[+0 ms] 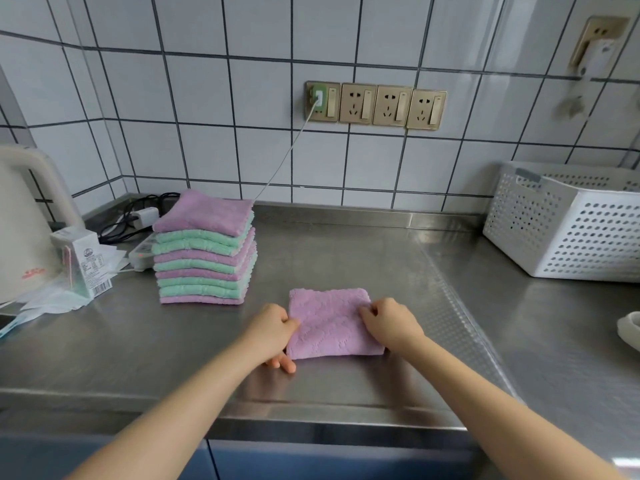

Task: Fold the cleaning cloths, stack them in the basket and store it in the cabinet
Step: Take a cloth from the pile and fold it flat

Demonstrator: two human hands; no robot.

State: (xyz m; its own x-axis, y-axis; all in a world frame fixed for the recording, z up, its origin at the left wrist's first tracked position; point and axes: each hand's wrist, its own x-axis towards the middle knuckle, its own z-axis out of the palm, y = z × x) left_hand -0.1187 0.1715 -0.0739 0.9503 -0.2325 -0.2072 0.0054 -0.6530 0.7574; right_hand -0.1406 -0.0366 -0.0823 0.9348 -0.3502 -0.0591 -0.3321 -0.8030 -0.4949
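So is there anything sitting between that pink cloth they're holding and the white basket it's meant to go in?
Nothing visible. Both hands, left and right, hold the pink cloth on the steel counter, and the counter between it and the white basket at the right is bare. The stack of cloths sits off to the left.

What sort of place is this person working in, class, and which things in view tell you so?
Most likely a kitchen. The work surface is a stainless steel counter against a white tiled wall with a row of sockets, and an electric kettle stands at the left.
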